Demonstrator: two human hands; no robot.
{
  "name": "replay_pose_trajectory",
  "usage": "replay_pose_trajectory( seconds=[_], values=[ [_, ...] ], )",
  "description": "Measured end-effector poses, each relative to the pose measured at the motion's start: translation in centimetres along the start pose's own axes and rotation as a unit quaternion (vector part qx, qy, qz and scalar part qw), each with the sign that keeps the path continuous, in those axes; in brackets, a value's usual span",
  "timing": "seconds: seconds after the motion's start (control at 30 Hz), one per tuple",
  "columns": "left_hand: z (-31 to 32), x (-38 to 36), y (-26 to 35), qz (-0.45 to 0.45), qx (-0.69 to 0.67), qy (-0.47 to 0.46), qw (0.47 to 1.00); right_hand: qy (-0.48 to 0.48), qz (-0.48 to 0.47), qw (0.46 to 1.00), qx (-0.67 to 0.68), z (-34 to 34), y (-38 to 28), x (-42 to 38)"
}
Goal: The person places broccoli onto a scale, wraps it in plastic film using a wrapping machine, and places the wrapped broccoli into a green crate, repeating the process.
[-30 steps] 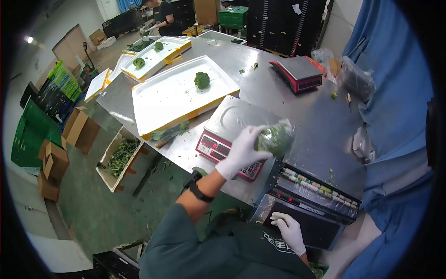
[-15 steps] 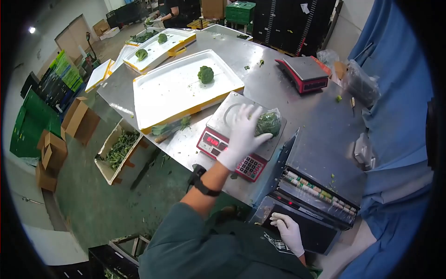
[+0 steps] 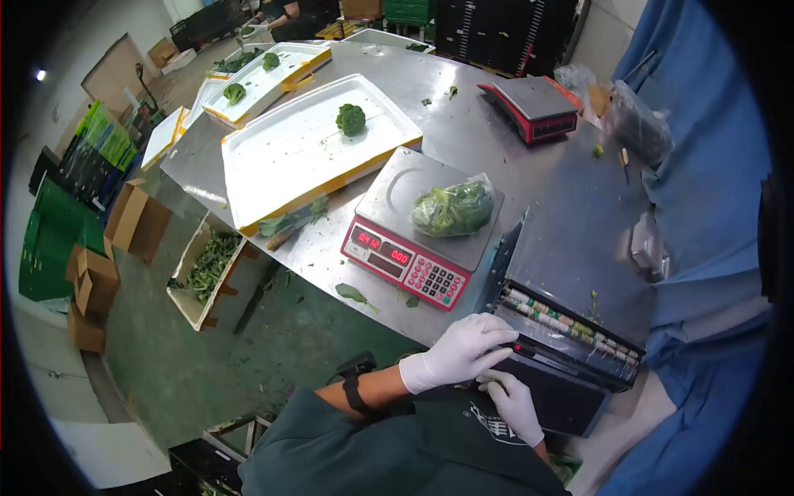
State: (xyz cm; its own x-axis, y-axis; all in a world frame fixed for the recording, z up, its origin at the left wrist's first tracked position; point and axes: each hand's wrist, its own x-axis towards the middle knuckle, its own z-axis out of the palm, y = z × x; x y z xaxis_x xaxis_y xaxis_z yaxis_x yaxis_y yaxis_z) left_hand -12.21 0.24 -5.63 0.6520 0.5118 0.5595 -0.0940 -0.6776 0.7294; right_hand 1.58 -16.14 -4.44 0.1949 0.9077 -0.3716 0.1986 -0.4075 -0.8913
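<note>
A broccoli head wrapped in clear film (image 3: 453, 208) lies on the steel pan of the red digital scale (image 3: 405, 264), whose lit display reads 0.412. My left hand (image 3: 459, 351), in a white glove, is at the near edge of the film wrapping machine (image 3: 554, 351). Its thumb and fingers are apart, and I see nothing between them. Just below it, my right hand (image 3: 511, 405), also gloved, is close to my body with its fingers curled in. What those fingers hold, if anything, is hidden.
A white tray (image 3: 281, 157) with one broccoli head (image 3: 351, 120) lies left of the scale. Further back are a second tray (image 3: 289, 70) and another red scale (image 3: 533, 107). A bin of trimmings (image 3: 211, 273) stands on the floor. A co-worker (image 3: 281, 18) is at the far end.
My left hand has left the wrapped broccoli on the scale and moved down and right to the wrapping machine, beside my right hand. The wrapped broccoli stays on the pan.
</note>
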Motion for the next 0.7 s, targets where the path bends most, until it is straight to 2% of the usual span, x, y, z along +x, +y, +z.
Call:
replay_pose_trajectory(
  seconds=[0.17,0.3,0.4,0.53,0.6,0.7],
  values=[
    [-1.3,1.3,-0.7,-0.008,0.004,0.020,1.000,-0.002,-0.006,1.000,0.001,0.0,0.1,0.0],
    [-2.5,3.3,-2.2,0.012,0.067,0.084,0.994,-0.001,-0.005,1.000,0.014,0.0,0.4,0.0],
    [-3.9,5.1,-3.8,-0.008,0.107,0.091,0.990,-0.002,-0.007,1.000,0.016,-0.1,0.6,0.0],
    [-5.8,7.3,-5.0,0.015,0.172,0.133,0.976,0.006,-0.005,1.000,0.024,-0.1,0.8,-0.1],
    [-6.7,8.0,-6.9,-0.045,0.243,0.122,0.961,0.009,-0.013,0.999,0.028,-0.1,1.2,-0.1],
    [-7.5,8.6,-9.2,-0.155,0.368,0.126,0.908,0.014,-0.014,1.000,0.015,-0.3,0.6,-0.2]
  ],
)
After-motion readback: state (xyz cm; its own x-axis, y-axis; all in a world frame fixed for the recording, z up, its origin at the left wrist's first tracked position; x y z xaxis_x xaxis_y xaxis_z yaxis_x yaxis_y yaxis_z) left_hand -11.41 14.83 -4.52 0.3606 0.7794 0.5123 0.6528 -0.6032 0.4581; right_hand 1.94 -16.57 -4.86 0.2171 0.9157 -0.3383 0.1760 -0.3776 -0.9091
